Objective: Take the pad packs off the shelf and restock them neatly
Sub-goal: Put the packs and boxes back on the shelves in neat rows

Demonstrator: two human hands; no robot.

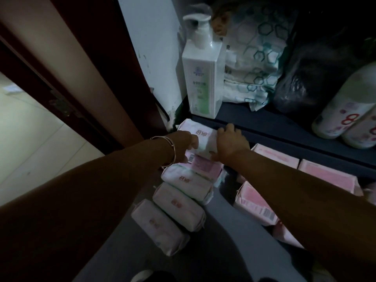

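Note:
A pale pink pad pack [200, 135] lies at the far left of the lower shelf, on top of another pack [205, 166]. My left hand [184, 146], with bangles on the wrist, grips its left end. My right hand [231, 142] holds its right end, fingers curled over the far edge. In front of it a row of three white-pink packs [179, 206] runs towards me. Brighter pink packs [256, 204] lie to the right, partly hidden under my right forearm.
The upper shelf [284, 123] carries a white pump bottle [203, 78], folded hexagon-print packs [254, 58], a black plastic bag [309, 78] and two lying white bottles [345, 112]. A dark wooden door frame [97, 78] stands at the left.

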